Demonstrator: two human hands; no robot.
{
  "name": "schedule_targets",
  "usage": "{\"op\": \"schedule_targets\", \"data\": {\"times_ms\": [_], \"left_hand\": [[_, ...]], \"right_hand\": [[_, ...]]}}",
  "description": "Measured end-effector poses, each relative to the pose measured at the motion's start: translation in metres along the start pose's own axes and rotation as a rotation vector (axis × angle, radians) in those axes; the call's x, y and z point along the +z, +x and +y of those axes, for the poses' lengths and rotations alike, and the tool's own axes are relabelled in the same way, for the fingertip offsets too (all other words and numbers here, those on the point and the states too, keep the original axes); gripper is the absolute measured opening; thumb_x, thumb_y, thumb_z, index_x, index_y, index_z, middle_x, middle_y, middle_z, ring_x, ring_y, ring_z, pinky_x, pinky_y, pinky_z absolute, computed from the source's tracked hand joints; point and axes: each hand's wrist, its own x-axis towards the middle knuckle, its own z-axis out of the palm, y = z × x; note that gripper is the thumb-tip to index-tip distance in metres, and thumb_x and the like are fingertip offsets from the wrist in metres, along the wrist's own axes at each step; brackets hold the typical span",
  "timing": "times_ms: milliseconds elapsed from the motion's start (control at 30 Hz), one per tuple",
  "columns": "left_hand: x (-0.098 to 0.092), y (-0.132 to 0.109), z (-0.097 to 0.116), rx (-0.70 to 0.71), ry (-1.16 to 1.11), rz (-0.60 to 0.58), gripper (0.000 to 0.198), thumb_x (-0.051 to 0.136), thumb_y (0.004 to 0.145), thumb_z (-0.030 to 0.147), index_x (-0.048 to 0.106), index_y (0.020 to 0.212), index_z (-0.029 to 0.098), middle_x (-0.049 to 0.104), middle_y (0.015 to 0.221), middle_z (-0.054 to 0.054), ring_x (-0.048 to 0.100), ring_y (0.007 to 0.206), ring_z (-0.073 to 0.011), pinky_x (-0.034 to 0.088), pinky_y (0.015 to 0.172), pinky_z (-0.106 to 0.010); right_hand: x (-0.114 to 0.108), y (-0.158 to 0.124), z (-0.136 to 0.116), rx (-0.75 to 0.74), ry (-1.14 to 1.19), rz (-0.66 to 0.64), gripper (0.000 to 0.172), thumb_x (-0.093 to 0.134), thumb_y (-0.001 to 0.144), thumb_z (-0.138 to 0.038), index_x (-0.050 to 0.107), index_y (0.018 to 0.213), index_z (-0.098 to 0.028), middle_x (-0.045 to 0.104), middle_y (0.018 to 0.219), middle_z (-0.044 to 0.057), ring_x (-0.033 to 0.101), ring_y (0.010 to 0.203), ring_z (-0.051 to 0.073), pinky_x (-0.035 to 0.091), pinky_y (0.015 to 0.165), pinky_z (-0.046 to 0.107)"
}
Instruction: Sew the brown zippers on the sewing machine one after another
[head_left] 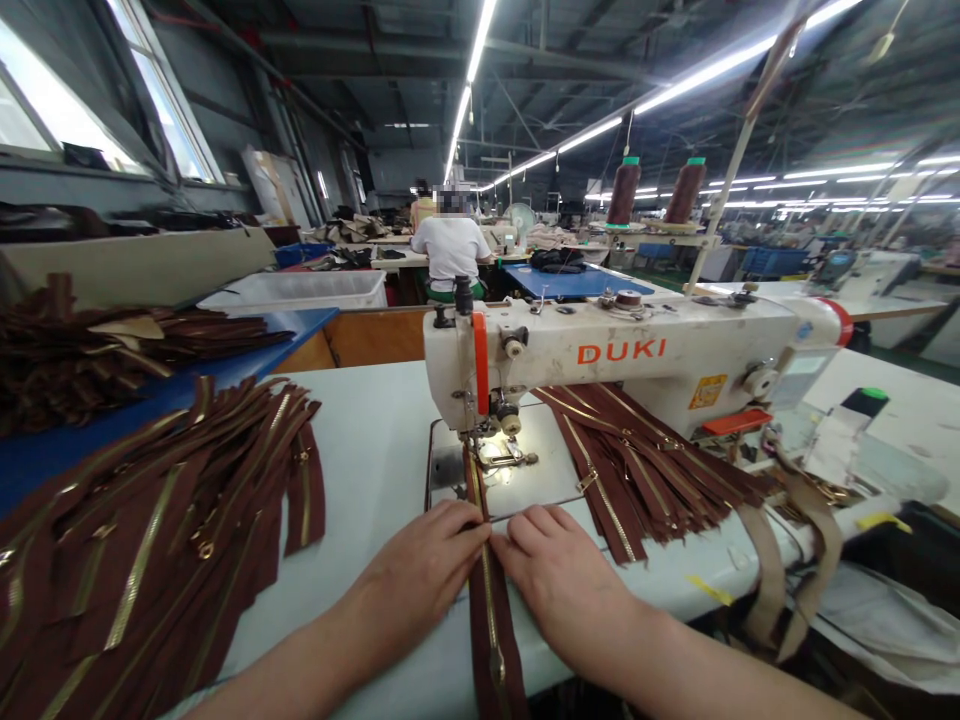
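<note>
A brown zipper with gold teeth runs from under the presser foot of the white sewing machine down over the table's front edge. My left hand pinches its left edge just in front of the metal needle plate. On the opposite edge, my right hand has its fingers curled and pressed against the tape. The hands almost meet across the teeth. A gold slider sits on the zipper below them. The machine's lamp lights the plate around the foot.
Brown zippers lie heaped on the left of the table, and more zippers are fanned out under the machine arm. Beige straps hang at the right. Thread cones stand behind; a person sits further ahead.
</note>
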Motion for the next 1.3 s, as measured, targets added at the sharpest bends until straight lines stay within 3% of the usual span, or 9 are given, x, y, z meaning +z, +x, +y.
{"op": "schedule_targets", "data": {"times_ms": [167, 300, 567, 833, 1300], "left_hand": [[0.0, 0.0, 0.002, -0.01, -0.006, 0.001, 0.023, 0.044, 0.087, 0.007, 0.06, 0.099, 0.017, 0.061, 0.096, -0.006, 0.057, 0.09, -0.0197, 0.052, 0.083, -0.035], [0.002, 0.0, 0.002, -0.018, -0.01, -0.009, 0.021, 0.044, 0.088, 0.007, 0.06, 0.098, 0.017, 0.061, 0.096, -0.006, 0.056, 0.09, -0.0203, 0.052, 0.084, -0.037], [0.003, -0.001, 0.001, -0.025, -0.031, 0.001, 0.019, 0.043, 0.088, 0.008, 0.059, 0.094, 0.018, 0.06, 0.095, -0.006, 0.056, 0.089, -0.02, 0.051, 0.083, -0.036], [0.003, -0.001, 0.0, -0.028, -0.017, -0.018, 0.02, 0.043, 0.088, 0.007, 0.059, 0.094, 0.016, 0.06, 0.097, -0.007, 0.056, 0.092, -0.0207, 0.051, 0.085, -0.037], [0.002, 0.0, 0.001, -0.033, 0.004, -0.02, 0.02, 0.042, 0.088, 0.008, 0.059, 0.092, 0.017, 0.061, 0.097, -0.007, 0.057, 0.09, -0.02, 0.052, 0.085, -0.037]], "right_hand": [[-0.005, -0.005, 0.012, 0.108, 0.12, -0.023, 0.017, 0.053, 0.088, -0.012, 0.06, 0.102, -0.019, 0.056, 0.091, 0.004, 0.047, 0.087, 0.021, 0.039, 0.077, 0.033], [-0.008, -0.004, 0.012, 0.053, 0.203, -0.011, 0.018, 0.049, 0.091, -0.013, 0.059, 0.105, -0.019, 0.057, 0.092, 0.004, 0.047, 0.086, 0.019, 0.039, 0.077, 0.031], [0.0, -0.002, 0.011, -0.098, 0.053, 0.002, 0.011, 0.053, 0.089, -0.015, 0.058, 0.099, -0.014, 0.055, 0.089, 0.004, 0.044, 0.084, 0.021, 0.038, 0.076, 0.034], [0.001, -0.006, 0.011, -0.045, 0.078, 0.002, 0.018, 0.052, 0.09, -0.015, 0.056, 0.107, -0.015, 0.055, 0.093, 0.004, 0.044, 0.086, 0.021, 0.037, 0.076, 0.033], [-0.003, 0.002, 0.012, -0.137, -0.035, -0.003, 0.018, 0.056, 0.085, -0.014, 0.058, 0.103, -0.012, 0.055, 0.088, 0.005, 0.044, 0.081, 0.021, 0.037, 0.075, 0.035]]}}
